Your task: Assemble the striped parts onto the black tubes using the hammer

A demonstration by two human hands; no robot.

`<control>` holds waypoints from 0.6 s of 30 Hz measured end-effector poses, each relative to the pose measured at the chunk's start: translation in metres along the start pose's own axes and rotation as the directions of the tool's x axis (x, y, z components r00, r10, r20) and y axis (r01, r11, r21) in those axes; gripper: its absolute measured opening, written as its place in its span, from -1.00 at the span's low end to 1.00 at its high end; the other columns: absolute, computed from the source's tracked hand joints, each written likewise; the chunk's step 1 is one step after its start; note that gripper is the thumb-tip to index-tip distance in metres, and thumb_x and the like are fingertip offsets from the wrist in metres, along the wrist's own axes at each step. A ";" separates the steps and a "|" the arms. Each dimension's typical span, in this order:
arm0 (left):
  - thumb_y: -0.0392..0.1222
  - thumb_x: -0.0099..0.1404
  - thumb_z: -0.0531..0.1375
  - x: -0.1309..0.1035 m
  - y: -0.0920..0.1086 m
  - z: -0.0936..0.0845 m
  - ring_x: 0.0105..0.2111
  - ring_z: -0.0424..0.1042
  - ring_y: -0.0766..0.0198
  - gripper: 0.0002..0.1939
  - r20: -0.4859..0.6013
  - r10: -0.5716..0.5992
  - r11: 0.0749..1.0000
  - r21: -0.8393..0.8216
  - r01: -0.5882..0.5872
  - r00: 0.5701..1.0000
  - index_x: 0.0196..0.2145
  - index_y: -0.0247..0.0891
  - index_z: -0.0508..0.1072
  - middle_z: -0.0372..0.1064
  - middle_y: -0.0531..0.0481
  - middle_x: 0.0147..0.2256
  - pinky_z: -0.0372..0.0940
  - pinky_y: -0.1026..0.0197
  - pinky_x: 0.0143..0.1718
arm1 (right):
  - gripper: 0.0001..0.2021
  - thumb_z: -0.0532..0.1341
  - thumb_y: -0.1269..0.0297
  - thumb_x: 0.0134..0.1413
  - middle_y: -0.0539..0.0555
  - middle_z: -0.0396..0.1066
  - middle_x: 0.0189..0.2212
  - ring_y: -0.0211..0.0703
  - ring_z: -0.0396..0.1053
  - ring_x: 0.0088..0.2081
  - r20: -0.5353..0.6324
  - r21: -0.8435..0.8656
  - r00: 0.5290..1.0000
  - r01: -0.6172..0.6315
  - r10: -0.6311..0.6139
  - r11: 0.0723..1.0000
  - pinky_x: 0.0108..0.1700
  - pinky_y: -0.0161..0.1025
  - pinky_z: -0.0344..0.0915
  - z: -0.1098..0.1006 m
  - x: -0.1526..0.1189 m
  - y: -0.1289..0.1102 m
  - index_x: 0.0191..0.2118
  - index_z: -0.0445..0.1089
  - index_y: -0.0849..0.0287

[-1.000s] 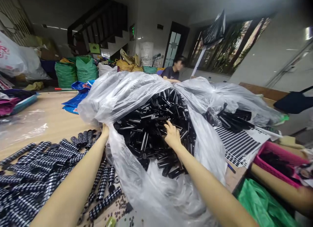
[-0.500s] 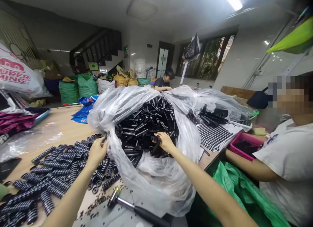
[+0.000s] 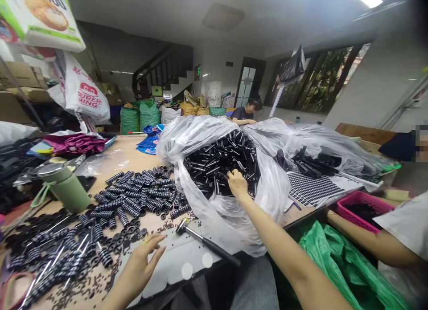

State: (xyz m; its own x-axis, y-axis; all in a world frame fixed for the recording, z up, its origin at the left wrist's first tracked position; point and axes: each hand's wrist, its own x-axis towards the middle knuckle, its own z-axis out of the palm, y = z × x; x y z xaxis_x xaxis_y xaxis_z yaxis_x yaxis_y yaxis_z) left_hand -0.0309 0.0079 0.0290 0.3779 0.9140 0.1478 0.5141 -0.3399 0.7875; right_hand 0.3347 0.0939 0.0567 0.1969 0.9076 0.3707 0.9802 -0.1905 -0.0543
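Note:
My right hand (image 3: 238,184) reaches into the mouth of a clear plastic bag (image 3: 274,181) with its fingers curled over a heap of black tube-like parts (image 3: 214,161). What those fingers hold, if anything, blends into the dark heap. Low in front, my left hand (image 3: 143,259) is open above the table edge, thumb apart from the fingers, nothing in it. A hammer (image 3: 214,245) with a black handle lies between my hands on a pale sheet (image 3: 167,256). Beyond my left hand are many black-and-white patterned cylinders (image 3: 140,189) and small dark rings (image 3: 125,241).
A green flask (image 3: 63,187) stands at the left, near metal rods (image 3: 50,263). At right are a pink basket (image 3: 366,210), a green sack (image 3: 344,265) and a co-worker's arm (image 3: 364,238). Another person (image 3: 244,114) sits beyond the bags. Patterned sheets (image 3: 310,187) lie right of the bag.
My left hand has drawn back from the bag's left edge toward me and opened. My right hand stays over the heap; the dark piece it gripped is no longer distinguishable. The view has turned left.

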 end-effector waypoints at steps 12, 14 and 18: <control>0.07 0.02 0.17 -0.006 0.026 0.025 -0.40 0.35 0.28 -0.62 0.194 -0.261 0.587 -0.746 0.315 0.946 -0.42 -0.36 0.46 0.39 -0.08 -0.42 0.24 0.26 -0.35 | -0.62 -0.06 0.44 0.15 0.10 0.31 -0.11 -0.18 0.28 -0.14 -0.189 0.213 0.682 0.731 -0.707 0.648 -0.09 -0.18 0.25 -0.006 -0.104 -0.138 0.07 0.19 0.04; 0.00 -0.04 0.25 -0.010 0.021 0.029 -0.49 0.30 0.35 -0.69 0.182 -0.262 0.530 -0.794 0.299 0.948 -0.53 -0.37 0.43 0.35 -0.01 -0.54 0.20 0.30 -0.39 | -0.60 -0.05 0.45 0.13 0.12 0.29 -0.09 -0.15 0.25 -0.09 -0.238 0.271 0.635 0.770 -0.735 0.577 -0.05 -0.15 0.23 -0.008 -0.124 -0.152 0.09 0.16 0.07; -0.02 -0.08 0.27 -0.028 0.001 0.027 -0.54 0.25 0.37 -0.70 0.164 -0.350 0.501 -0.799 0.332 0.922 -0.56 -0.37 0.42 0.32 0.02 -0.58 0.16 0.30 -0.43 | -0.42 0.08 0.38 0.00 0.16 0.08 0.08 -0.07 0.06 0.09 -0.135 0.472 0.750 0.623 -0.647 0.624 0.08 -0.08 0.10 -0.024 -0.143 -0.160 0.18 -0.04 0.11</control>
State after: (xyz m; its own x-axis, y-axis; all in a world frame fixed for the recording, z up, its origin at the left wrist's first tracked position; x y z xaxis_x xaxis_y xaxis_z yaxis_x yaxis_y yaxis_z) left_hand -0.0203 -0.0237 0.0098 0.2948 0.9256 -0.2375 -0.2327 0.3106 0.9216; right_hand 0.1496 -0.0146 0.0348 -0.4895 0.7536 0.4387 0.7440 0.6233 -0.2406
